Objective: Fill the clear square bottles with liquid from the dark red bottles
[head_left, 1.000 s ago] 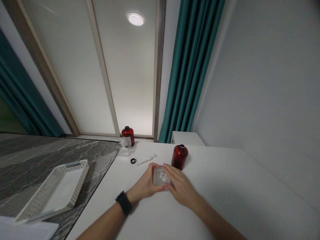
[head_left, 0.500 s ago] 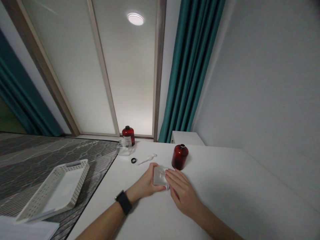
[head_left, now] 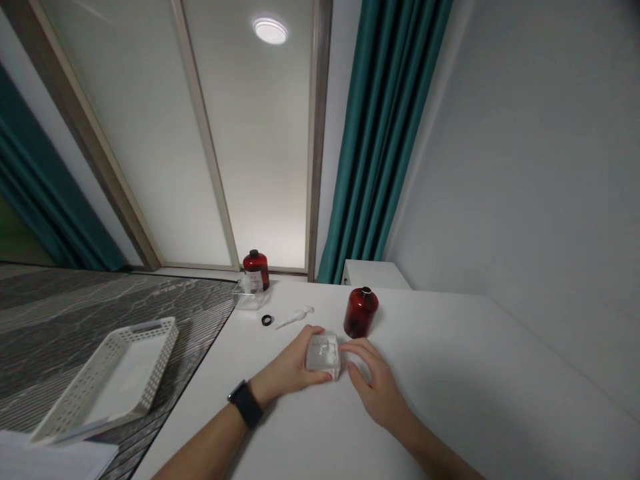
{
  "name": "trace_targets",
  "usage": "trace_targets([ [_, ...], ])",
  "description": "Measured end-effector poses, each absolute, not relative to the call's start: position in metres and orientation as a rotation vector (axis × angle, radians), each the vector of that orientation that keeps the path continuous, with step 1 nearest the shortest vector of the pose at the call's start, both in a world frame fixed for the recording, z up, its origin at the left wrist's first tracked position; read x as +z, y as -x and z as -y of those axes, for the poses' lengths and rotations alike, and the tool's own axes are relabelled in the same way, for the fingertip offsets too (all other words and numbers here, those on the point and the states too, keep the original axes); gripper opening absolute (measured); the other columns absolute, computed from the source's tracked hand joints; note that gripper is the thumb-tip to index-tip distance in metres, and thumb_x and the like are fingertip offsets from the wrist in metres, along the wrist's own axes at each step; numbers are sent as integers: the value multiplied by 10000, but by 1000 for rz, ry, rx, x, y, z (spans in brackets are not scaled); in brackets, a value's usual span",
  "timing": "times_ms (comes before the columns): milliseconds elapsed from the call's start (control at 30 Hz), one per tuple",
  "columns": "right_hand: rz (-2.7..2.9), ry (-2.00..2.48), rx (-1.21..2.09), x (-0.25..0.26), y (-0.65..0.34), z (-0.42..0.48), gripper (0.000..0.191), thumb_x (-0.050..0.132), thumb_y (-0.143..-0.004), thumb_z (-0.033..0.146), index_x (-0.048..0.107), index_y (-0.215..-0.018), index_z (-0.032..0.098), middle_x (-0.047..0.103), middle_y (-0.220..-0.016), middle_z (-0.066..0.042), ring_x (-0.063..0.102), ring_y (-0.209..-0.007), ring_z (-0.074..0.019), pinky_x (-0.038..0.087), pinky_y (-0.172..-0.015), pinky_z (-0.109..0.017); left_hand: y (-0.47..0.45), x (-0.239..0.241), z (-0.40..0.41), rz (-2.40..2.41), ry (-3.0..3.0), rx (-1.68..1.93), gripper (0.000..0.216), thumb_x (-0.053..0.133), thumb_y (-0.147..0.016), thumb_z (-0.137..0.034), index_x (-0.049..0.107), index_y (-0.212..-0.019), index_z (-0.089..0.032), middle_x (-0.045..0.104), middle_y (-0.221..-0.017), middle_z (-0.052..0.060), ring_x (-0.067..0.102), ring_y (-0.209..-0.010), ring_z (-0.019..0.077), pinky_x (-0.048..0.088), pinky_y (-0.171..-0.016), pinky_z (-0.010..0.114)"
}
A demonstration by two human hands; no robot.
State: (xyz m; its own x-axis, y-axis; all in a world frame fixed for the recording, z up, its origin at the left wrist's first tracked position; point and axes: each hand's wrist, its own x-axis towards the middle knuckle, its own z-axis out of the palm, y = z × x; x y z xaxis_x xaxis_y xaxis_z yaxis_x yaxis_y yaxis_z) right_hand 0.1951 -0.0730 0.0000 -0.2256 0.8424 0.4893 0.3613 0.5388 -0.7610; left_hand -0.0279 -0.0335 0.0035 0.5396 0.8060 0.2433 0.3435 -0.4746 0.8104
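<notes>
A small clear square box [head_left: 323,355] is gripped in my left hand [head_left: 295,363], thumb on the near side and fingers on the far side. What lies inside the box is too faint to name. Just right of it is my right hand [head_left: 377,383], its thumb and fingers apart with nothing between them; the fingertips are close to the box's edge. Beyond that hand stands an amber bottle [head_left: 360,313] with an uncapped neck. A white pump head with its tube [head_left: 296,317] lies to the left, beside a black ring [head_left: 267,321].
At the table's [head_left: 450,400] far left corner stand a second amber bottle [head_left: 257,268] with a black cap and label, and a clear container [head_left: 249,300]. Left of the table is a white perforated basket [head_left: 163,360], with papers [head_left: 55,457] near it. A white cabinet [head_left: 375,273] stands behind.
My right hand has drawn back to the right off the box's top, and its fingers have curled and parted from the thumb. The left hand keeps holding the box in place.
</notes>
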Motion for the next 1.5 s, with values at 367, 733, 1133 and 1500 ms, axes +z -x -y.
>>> trace_targets([
  [367, 2302, 1003, 502, 8, -204, 46, 642, 614, -937, 280, 389, -1537, 235, 458, -1558, -128, 450, -1424, -306, 390, -1175, -537, 54, 33, 31, -897, -2482, 657, 691, 663, -918, -472, 411, -1517, -236, 527, -1492, 145, 516, -1364, 315, 426, -1146, 484],
  [733, 2171, 797, 43, -16, -198, 53, 489, 615, -963, 247, 534, -1445, 221, 646, -1377, -139, 625, -1266, -300, 566, -1040, -502, 48, 30, 45, -1092, -2926, 638, 576, 609, -955, -464, 506, -1433, -159, 591, -1428, 193, 653, -1222, 329, 569, -999, 491],
  [1133, 1978, 963, 502, -15, -189, 62, 295, 632, -870, 150, 623, -1146, 254, 619, -1371, -113, 600, -1266, -264, 544, -1033, -479, 48, 14, 66, -1085, -2826, 983, 206, 516, -1021, -326, 605, -1130, -175, 724, -1161, 130, 743, -1002, 240, 650, -812, 348],
  [1500, 1877, 1023, 894, -14, -191, 57, 324, 611, -849, 160, 568, -1152, 266, 526, -1480, -96, 526, -1347, -247, 533, -1015, -429, 49, 17, 64, -1027, -2478, 1010, 145, 551, -987, -244, 584, -1126, -220, 665, -1272, 120, 664, -1160, 237, 566, -978, 371],
])
